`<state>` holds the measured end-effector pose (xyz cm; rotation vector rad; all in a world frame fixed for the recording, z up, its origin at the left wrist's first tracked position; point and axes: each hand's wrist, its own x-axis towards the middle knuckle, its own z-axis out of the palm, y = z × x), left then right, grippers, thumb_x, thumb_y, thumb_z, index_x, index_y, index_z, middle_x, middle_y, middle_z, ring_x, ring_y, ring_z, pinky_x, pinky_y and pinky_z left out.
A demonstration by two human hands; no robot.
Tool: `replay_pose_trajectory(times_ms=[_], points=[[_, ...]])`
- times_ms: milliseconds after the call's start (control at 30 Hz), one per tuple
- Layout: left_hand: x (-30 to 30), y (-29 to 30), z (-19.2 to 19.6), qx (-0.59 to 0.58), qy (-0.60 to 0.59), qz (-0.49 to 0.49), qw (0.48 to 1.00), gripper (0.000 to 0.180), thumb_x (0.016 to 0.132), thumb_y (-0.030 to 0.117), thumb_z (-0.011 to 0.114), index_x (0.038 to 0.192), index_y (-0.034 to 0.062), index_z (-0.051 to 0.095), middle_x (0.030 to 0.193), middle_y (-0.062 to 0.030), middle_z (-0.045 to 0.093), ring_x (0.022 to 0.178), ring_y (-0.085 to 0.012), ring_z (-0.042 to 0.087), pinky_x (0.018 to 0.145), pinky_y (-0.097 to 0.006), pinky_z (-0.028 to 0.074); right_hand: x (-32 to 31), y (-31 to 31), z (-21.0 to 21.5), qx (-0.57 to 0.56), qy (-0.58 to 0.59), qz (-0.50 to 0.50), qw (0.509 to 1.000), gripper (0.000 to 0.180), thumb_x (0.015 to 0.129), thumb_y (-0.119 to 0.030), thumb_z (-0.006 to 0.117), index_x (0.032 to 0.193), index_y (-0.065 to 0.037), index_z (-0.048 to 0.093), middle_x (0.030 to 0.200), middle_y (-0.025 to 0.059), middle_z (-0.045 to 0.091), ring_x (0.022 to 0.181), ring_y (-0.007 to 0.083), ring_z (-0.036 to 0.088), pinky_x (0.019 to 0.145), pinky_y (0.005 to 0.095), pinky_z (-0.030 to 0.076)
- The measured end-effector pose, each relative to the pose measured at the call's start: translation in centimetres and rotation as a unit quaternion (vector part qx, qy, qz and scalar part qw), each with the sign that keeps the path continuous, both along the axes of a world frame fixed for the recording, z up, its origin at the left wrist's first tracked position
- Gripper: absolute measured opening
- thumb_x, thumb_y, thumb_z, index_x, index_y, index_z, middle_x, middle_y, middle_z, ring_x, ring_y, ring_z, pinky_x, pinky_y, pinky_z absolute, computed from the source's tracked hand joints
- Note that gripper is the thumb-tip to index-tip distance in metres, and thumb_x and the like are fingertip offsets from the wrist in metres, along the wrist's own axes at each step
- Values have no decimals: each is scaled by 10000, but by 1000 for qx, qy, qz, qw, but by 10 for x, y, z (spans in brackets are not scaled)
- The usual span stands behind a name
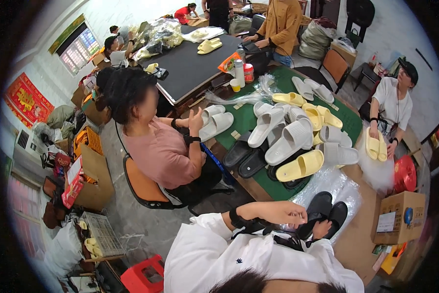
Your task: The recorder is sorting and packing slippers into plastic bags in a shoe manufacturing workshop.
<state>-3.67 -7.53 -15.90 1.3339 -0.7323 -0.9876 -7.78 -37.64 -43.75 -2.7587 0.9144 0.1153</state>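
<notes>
Nearest to the camera is the white cloth shirt (204, 256) of the person, at the lower edge. In front of it lies a pair of black open-toed slippers (321, 202), side by side, on clear, shiny plastic film (348, 188) at the near edge of the tabletop (285, 80), which is dark green. The right hand (322, 228) is at the heel end of these slippers, with its fingers bent; how firmly it grips, I cannot tell. The left hand (287, 213), with a black band (237, 218) on its wrist, is loosely open just beside the left slipper, its fingers half curled and holding nothing that I can see.

Beyond the film there is a loose heap of more slippers: whitish-grey ones (290, 141), pale yellow ones (301, 166) and other black ones (252, 162), some resting on others. To the left sits a person in a pink top (161, 156), with a whitish pair (217, 125) near the hands. To the right, a person in a white T-shirt (394, 100) has both hands at a pale yellow pair (375, 146). Near this person stands a brown cardboard box (409, 198). Behind the heap are a small yellow cup (235, 85) and a white bottle (239, 74).
</notes>
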Motion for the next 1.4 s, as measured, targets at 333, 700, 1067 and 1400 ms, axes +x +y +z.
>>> replay_pose_trajectory(times_ms=[333,700,1067,1400], points=[[-1,-5,0,6,-25,-21,999,228,876,164,450,1052,23,482,792,-25,553,728,-95,505,692,-247,428,-3,0,-10,-34,8,13,999,413,738,-196,571,1077,11,458,1207,162,395,1112,327,395,826,483,404],[-9,0,-3,-2,-27,-8,1000,226,880,164,443,1050,19,484,802,-44,572,723,-98,522,672,-252,430,3,7,-3,-58,22,-20,998,398,751,-242,573,1049,4,479,1190,144,403,1101,306,407,821,466,410],[-16,-13,-6,19,-3,-29,999,258,892,219,456,1024,1,495,806,-58,591,716,-108,546,649,-255,442,-1,4,-5,-73,20,-10,997,380,754,-244,557,1035,1,484,1198,143,405,1089,303,418,802,462,420],[-15,-10,0,-1,-49,-65,997,284,894,253,455,1033,10,507,832,-57,576,792,-121,533,714,-267,431,1,6,-2,-39,28,8,999,457,758,-245,567,1116,14,451,1264,185,366,1148,334,369,867,473,386]])
